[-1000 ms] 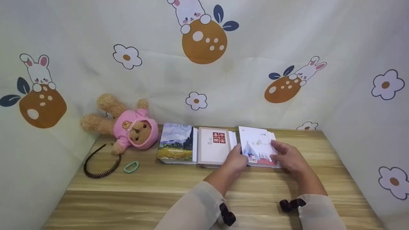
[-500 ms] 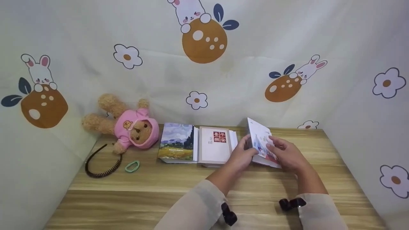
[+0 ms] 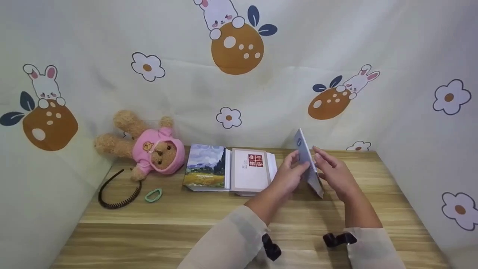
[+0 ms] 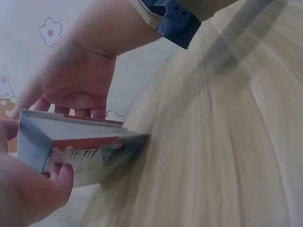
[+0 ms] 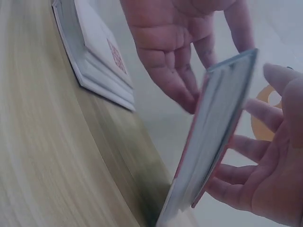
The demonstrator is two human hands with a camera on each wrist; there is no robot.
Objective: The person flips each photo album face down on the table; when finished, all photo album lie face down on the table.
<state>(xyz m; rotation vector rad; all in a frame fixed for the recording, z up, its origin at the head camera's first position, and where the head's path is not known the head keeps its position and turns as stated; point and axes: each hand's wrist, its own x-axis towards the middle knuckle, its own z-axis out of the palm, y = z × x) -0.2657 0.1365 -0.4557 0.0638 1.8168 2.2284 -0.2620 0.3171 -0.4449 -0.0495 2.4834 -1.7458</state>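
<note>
Book [image 3: 307, 160]: standing on edge on the surface [image 3: 224, 220] (tilted);
Left hand [image 3: 289, 175]: gripping its left face;
Right hand [image 3: 334, 172]: gripping its right face

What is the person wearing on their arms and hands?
Both arms wear loose, pale cream sleeves: the left sleeve and the right sleeve. A small black camera clip sits at each wrist, and a dark blue strap circles one. The hands are bare.
</note>
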